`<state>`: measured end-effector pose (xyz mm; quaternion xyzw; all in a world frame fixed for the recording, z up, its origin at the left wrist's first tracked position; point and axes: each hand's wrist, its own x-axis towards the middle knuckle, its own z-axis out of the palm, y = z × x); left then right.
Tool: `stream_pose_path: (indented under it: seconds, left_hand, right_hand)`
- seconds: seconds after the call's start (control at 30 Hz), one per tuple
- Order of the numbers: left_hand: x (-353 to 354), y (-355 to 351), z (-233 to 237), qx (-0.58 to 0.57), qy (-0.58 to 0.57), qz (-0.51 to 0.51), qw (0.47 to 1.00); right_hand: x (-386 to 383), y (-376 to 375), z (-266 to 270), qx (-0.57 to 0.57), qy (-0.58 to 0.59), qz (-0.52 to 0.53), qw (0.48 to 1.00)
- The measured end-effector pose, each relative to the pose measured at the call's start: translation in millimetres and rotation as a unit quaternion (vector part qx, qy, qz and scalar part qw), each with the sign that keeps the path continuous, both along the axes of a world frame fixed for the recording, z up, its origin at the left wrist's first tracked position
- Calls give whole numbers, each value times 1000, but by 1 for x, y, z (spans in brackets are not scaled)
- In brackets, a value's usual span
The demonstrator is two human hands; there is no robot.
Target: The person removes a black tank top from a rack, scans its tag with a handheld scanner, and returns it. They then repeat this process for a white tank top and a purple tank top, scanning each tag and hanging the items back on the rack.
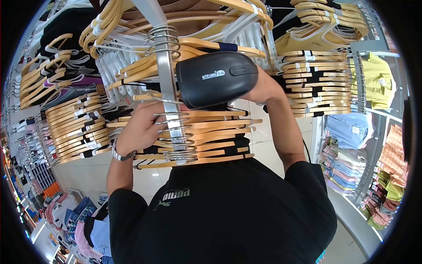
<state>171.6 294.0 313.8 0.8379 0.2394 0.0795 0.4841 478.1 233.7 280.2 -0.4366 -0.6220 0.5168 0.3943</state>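
A black scanner (pixel 217 80) with a white label lies across the upper middle, above a metal rail (pixel 166 81). My right hand (pixel 263 88) is closed at its right end, most fingers hidden beneath. My left hand (pixel 143 125), with a metal watch (pixel 122 152) on its wrist, is left of the rail among the hangers. Its fingers are curled, their tips partly hidden by the rail and hooks, and what they grip cannot be made out. Wooden hangers (pixel 220 136) with dark garments hang from the rail near my black shirt (pixel 233 207).
More hangers crowd the rack's top (pixel 189 20). Wooden hangers hang in stacks at left (pixel 77 127) and right (pixel 316 83). Folded clothes (pixel 340 169) lie on the right shelves, below a yellow top (pixel 373 83). A thin dark cable (pixel 306 149) runs beside my right arm.
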Motion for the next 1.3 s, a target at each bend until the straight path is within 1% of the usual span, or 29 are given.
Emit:
stream_pose_path:
  seconds: [0.1,0.13,0.17,0.27,0.37,0.4,0.5,0.6,0.7,0.77,0.87,0.9,0.97,1.0,1.1,1.13,1.27,1.3]
  left_hand:
    - [3,0,-9,-28,-34,0,999]
    - [2,-2,-10,-38,-27,12,999]
    - [2,-3,-8,-28,-29,15,999]
    - [1,-4,-2,-10,-30,21,999]
    - [-1,-6,-10,21,-47,31,998]
    - [-1,-8,-6,39,-47,36,997]
    - [-6,-14,8,132,30,63,989]
    - [-16,-6,15,171,8,145,974]
    - [-9,25,4,346,-42,208,914]
    - [-2,38,-2,368,-22,172,914]
    - [1,49,-13,396,29,132,908]
    - [1,50,-17,404,49,120,906]
    - [2,49,-23,390,47,130,910]
    - [2,49,-23,384,46,134,913]
    - [5,46,-20,395,-13,132,909]
    - [6,44,-19,386,-15,129,913]
    - [13,41,-10,360,-26,119,925]
    - [15,40,-8,356,-30,117,927]
  right_hand:
    - [-4,5,-11,-5,2,-7,1000]
    - [-8,3,-9,-28,6,-17,999]
    - [-11,3,-7,-51,11,-26,998]
    - [-13,3,-24,-8,-28,-12,1000]
    - [-14,4,-34,-37,-43,-17,998]
    - [-15,5,-34,-37,-42,-14,998]
    - [-17,5,-31,-51,-41,-13,998]
    - [-16,2,-25,-82,-29,-23,996]
    - [-16,0,-34,-96,7,-24,995]
    - [-17,-1,-35,-96,17,-26,995]
    - [-29,-8,-22,-25,8,-89,996]
    - [-30,-9,-23,-43,50,-91,994]
    - [-30,-14,-30,-79,135,-98,983]
    - [-29,-14,-33,-35,131,-132,982]
    - [-23,-20,-37,37,131,-216,967]
    - [-21,-21,-35,49,130,-250,958]
    - [-13,-25,-27,75,-17,-308,948]
    - [-11,-26,-23,70,-27,-305,949]
